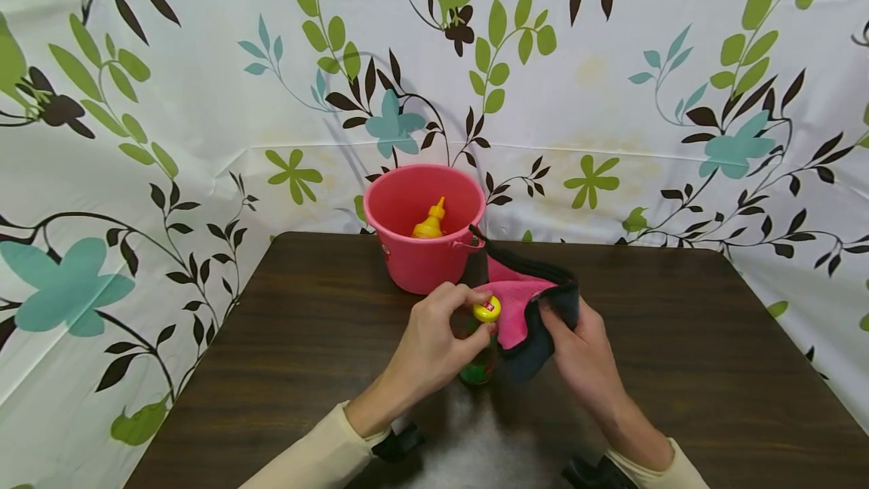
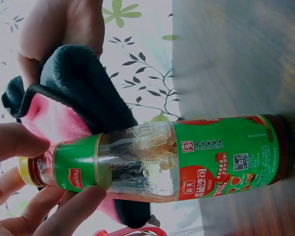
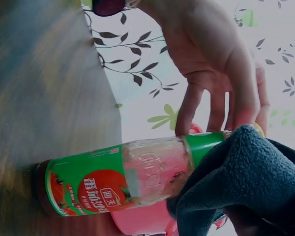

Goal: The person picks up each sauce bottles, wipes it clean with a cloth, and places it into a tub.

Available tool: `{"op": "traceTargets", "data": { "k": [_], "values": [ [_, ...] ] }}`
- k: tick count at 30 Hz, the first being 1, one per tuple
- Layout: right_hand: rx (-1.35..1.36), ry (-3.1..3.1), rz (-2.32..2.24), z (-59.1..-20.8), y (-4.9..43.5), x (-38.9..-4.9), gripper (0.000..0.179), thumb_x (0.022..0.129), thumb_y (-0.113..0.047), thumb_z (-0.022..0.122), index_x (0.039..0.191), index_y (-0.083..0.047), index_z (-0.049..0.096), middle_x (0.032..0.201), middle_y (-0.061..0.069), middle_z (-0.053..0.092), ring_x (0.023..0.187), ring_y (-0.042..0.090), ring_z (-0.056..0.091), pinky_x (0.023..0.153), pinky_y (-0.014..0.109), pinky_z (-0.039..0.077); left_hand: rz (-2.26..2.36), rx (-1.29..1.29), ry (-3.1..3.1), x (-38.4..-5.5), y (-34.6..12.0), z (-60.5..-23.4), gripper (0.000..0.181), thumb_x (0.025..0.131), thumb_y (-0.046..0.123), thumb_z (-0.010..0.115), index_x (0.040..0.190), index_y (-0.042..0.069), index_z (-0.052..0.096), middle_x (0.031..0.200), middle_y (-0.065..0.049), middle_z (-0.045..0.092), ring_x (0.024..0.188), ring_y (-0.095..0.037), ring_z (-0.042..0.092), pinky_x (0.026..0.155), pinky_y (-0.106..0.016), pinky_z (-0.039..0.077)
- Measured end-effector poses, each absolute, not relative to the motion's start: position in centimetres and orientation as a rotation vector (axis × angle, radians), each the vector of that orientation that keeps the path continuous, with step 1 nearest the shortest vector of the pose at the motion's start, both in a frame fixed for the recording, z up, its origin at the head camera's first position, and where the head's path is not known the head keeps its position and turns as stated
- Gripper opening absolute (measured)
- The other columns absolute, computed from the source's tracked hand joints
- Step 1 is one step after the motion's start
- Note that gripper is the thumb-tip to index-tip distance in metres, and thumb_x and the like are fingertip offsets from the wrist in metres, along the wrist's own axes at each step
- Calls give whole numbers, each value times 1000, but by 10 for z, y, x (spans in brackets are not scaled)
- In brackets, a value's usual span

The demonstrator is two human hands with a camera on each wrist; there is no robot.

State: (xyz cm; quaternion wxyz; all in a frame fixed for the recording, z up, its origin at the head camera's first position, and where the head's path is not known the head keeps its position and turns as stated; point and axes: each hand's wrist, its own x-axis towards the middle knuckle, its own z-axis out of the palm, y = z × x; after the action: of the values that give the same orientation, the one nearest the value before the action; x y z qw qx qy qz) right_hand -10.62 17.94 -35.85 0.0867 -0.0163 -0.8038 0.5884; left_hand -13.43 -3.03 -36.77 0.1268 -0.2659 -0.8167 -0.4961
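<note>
A glass sauce bottle (image 2: 226, 157) with green labels and a yellow cap (image 1: 486, 310) stands upright on the dark table. Thumb and fingers of my left hand (image 1: 434, 330) grip it around the neck, just under the cap. My right hand (image 1: 591, 353) holds a folded cloth (image 1: 519, 308), pink on one face and dark grey on the other. In the right wrist view the cloth (image 3: 236, 177) overlaps the bottle's upper part and hides some of the neck. Reddish sauce residue coats the clear glass between the labels.
Behind the bottle, near the table's far edge, stands a pink bucket (image 1: 424, 262). Inside it lies a yellow squeeze bottle (image 1: 430, 225) with a pointed nozzle. A patterned curtain (image 1: 577, 96) hangs behind the wood-grain table (image 1: 679, 338).
</note>
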Motion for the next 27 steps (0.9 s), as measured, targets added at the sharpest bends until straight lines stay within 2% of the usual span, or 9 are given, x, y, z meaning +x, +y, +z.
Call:
{"op": "traceTargets", "data": {
  "k": [6,9,14,17,21,27],
  "values": [
    [-64,-2333,1851,-357,182,-105,30,110,-19,57,133,-1,63,129,13,66,110,2,61,95,14,51,-1413,-780,-2379,-135,-29,-369,34,84,10,87,115,10,74,107,-4,74,90,-17,67,71,-19,59],
    [-63,-2406,1849,-359,182,-105,31,110,-22,56,135,-4,61,132,12,64,115,6,58,96,16,50,-1420,-772,-2375,-135,-30,-369,33,83,10,87,113,10,74,104,-3,73,90,-19,69,72,-20,61],
    [-28,-2524,1845,-365,180,-104,32,111,-24,54,139,-9,59,138,11,64,122,14,57,99,21,49,-1419,-766,-2362,-135,-30,-369,30,84,9,87,111,10,74,100,-4,71,89,-19,72,71,-30,66],
    [62,-2554,1893,-368,179,-104,31,111,-23,53,139,-10,58,138,12,64,123,19,59,102,29,50,-1413,-760,-2364,-135,-30,-369,30,84,9,87,111,10,74,101,-4,71,88,-18,72,72,-32,66],
    [174,-2586,1952,-372,178,-104,31,112,-26,51,140,-13,56,139,11,62,125,23,58,104,38,48,-1387,-753,-2363,-136,-30,-369,29,83,9,88,109,11,74,100,-3,71,84,-14,69,72,-28,65],
    [195,-2618,1978,-373,176,-106,39,112,-29,51,149,-19,52,143,10,60,128,25,57,106,38,48,-1408,-758,-2352,-137,-32,-371,33,84,11,88,113,14,74,101,-1,70,87,-12,70,76,-21,63]
  ]
}}
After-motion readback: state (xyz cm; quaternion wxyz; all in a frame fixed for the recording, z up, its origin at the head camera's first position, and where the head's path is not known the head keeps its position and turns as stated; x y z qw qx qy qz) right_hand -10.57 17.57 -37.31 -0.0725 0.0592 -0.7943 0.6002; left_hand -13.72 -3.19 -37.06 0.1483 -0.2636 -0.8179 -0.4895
